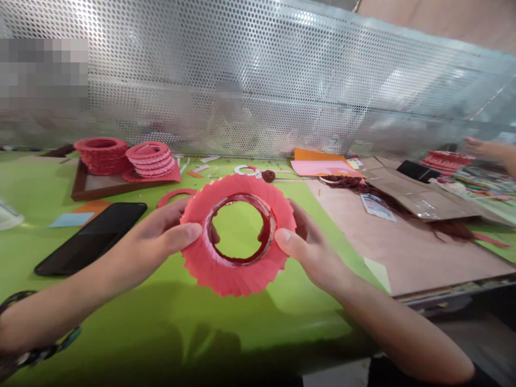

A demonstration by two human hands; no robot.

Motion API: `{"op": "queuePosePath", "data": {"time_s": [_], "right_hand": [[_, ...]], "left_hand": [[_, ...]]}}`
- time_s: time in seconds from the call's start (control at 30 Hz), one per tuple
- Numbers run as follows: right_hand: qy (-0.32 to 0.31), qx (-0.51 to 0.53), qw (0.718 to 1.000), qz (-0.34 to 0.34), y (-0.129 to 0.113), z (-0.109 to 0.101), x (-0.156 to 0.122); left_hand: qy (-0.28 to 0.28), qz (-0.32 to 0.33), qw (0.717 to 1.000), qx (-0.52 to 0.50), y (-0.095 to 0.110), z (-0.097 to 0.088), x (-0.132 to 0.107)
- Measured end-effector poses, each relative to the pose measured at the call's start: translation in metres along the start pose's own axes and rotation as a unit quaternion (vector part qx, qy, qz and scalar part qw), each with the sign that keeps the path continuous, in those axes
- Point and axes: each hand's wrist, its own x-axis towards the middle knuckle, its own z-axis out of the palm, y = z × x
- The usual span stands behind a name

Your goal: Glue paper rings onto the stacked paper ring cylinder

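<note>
From the head camera, a red paper ring [237,278] is in the middle of the frame, held up between two hands. The left hand [161,231] pinches its left side, the right hand [312,247] its right side, thumbs on top. It has many thin layers and a zigzag edge. Green bench [133,317] shows through its round hole and below it.

Left hand [171,231], right hand [304,247]: fingers partly hidden behind red ring [237,277].
Clear object [8,217], toward tabletop's [133,317] left edge: cut off.
Co-worker's arm [497,153]: cut off, blurred.
</note>
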Motion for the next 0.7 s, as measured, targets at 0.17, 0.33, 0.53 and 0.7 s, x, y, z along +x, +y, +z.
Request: {"op": "queuePosePath", "data": {"time_s": [0.17,0.33,0.53,0.7], "right_hand": [[-0.001,-0.010,1.000,-0.025,-0.011,0.001,-0.011],[-0.006,-0.010,0.999,-0.044,-0.016,0.001,-0.016],[-0.014,-0.010,0.999,-0.050,-0.014,0.000,-0.015],[-0.019,-0.018,0.998,-0.061,-0.007,-0.007,-0.009]], "left_hand": [[-0.034,0.022,0.999,-0.012,0.005,-0.001,-0.009],[-0.036,0.068,0.997,-0.031,0.006,0.002,-0.012],[-0.035,0.065,0.997,-0.018,0.002,0.001,-0.013],[-0.059,0.072,0.995,0.026,0.006,-0.003,-0.013]]}}
